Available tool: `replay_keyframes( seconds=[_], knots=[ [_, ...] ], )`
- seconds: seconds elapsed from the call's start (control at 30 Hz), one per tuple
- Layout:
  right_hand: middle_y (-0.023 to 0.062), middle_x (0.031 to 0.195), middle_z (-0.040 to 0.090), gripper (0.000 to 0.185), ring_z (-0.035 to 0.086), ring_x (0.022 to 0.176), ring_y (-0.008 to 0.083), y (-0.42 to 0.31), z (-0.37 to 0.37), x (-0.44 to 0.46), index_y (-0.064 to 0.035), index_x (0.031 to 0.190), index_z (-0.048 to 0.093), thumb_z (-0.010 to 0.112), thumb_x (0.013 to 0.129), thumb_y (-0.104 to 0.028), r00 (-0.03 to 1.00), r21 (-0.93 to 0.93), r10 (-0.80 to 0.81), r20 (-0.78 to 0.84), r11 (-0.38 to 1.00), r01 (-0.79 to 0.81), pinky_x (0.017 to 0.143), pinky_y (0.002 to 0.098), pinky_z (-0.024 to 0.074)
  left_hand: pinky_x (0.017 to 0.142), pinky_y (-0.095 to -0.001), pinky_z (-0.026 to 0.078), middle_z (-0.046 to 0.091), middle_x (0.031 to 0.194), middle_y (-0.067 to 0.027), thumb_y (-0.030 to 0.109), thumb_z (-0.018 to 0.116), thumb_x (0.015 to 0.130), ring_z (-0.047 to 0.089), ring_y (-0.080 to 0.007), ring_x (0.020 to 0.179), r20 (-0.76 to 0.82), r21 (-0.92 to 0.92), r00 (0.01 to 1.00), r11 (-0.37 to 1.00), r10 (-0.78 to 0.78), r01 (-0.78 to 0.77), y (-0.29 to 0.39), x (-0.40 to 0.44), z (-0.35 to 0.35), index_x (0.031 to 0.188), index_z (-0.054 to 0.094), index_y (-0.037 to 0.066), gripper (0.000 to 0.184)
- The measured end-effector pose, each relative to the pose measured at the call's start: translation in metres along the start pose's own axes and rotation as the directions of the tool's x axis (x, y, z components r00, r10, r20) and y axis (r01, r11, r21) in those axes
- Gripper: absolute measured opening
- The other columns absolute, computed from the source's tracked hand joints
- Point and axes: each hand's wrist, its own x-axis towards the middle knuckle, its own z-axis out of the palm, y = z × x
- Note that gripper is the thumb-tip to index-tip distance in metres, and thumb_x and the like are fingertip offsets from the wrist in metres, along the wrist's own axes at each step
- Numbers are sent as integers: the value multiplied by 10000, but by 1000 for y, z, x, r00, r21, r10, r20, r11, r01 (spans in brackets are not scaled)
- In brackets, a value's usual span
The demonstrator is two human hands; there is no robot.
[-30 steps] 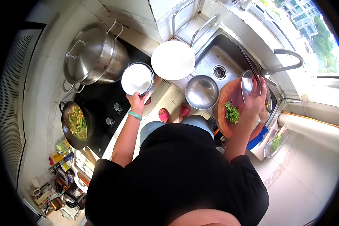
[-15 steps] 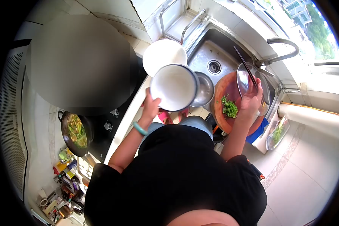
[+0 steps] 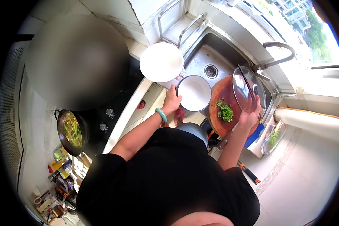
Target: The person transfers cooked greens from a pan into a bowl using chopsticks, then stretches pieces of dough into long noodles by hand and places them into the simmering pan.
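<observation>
The white bowl (image 3: 195,93) is in front of me, its pale inside turned up and edged by a dark rim. I judge it stiff and light enough for one hand, with a smooth wall that would slip if wet and might chip if knocked. The rim and the wall just under it seem the best place to grip.

It lies against the fingers of my left hand (image 3: 172,100), on my right-hand side of them; those fingers are closed on its near-left edge. Just beyond the bowl, to the right, is the round chopping board (image 3: 226,90) with chopped greens (image 3: 225,111) on it.

My right hand (image 3: 249,115) is curled around dark chopsticks (image 3: 246,80), thin, rigid and likely light. They cross in front of a glass lid (image 3: 258,89); I can't tell from this angle whether my fingers touch it.
</observation>
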Motion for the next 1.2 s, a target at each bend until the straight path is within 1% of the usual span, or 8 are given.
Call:
replay_keyframes(
  seconds=[0.2, 0.3, 0.4, 0.5, 0.63, 0.77, 1.0, 1.2],
  knots=[
    [237, 1039, 596, 297, 592, 995, 341, 10, 12, 0, 129, 1094, 502, 484, 908, -101, 999, -35, 44, -8, 998, -44, 871, 308, 535, 714, -446, 478, 464, 1045, -286, 207, 620, 781, 560, -401, 826, -165, -54, 979, 990, 120, -130, -7, -7, 5, 1099, 300, -37, 513],
    [235, 1029, 601, 320, 597, 989, 328, 17, 21, 5, 120, 1106, 500, 490, 920, -141, 997, -27, 70, 40, 997, -69, 846, 299, 545, 410, -332, 494, 519, 976, -231, 425, 656, 788, 611, -256, 685, 132, -295, 967, 922, -219, 249, 10, -14, -22, 1073, 342, -45, 633],
    [226, 1027, 607, 336, 604, 980, 312, 23, 37, 7, 116, 1107, 502, 490, 928, -167, 992, -26, 73, 105, 997, -71, 829, 288, 549, 631, -324, 547, 529, 999, -198, 421, 590, 844, 592, -229, 764, 124, -744, 929, 586, -349, 320, -34, 8, -27, 1082, 358, -52, 578],
    [212, 1018, 614, 325, 634, 915, 278, 30, 38, 11, 82, 1065, 540, 498, 929, -210, 978, -73, 140, 153, 989, -130, 786, 299, 567, 785, -350, 518, 505, 1108, -192, 366, 547, 886, 583, -255, 903, -96, -916, 935, 398, -342, 51, -83, 41, -31, 1134, 363, -5, 483],
    [187, 979, 626, 307, 644, 880, 279, 49, 45, 17, 70, 986, 573, 513, 920, -224, 971, -141, 173, 166, 979, -150, 765, 310, 579, 845, -430, 510, 466, 1220, -172, 174, 526, 897, 549, -313, 1054, -18, -981, 949, 189, -315, 44, -42, 48, -56, 1257, 337, 126, 409],
    [180, 990, 612, 360, 604, 962, 316, 54, 64, 8, 86, 967, 566, 493, 927, -264, 947, -237, 252, 199, 950, -203, 831, 287, 539, 770, -404, 567, 481, 1207, -169, -86, 479, 825, 586, -310, 995, 12, -993, 954, 111, -301, 47, -61, 73, -42, 1285, 321, 119, 528],
    [170, 996, 605, 284, 561, 1044, 360, 60, 55, 13, 73, 984, 558, 460, 944, -190, 904, -182, 350, 244, 933, -312, 890, 326, 504, 728, -380, 577, 508, 1167, -169, -132, 437, 781, 597, -304, 972, 1, -989, 961, 140, -276, 41, -69, 69, -44, 1254, 352, 60, 518],
    [142, 1011, 602, 265, 532, 1092, 349, 64, 48, 18, 44, 994, 562, 434, 951, -183, 901, -192, 365, 233, 926, -326, 931, 350, 474, 858, -442, 514, 511, 1151, -209, -146, 398, 706, 555, -354, 1042, 53, -998, 981, 27, -186, 59, -61, 52, -60, 1234, 355, -20, 545]
  ],
)
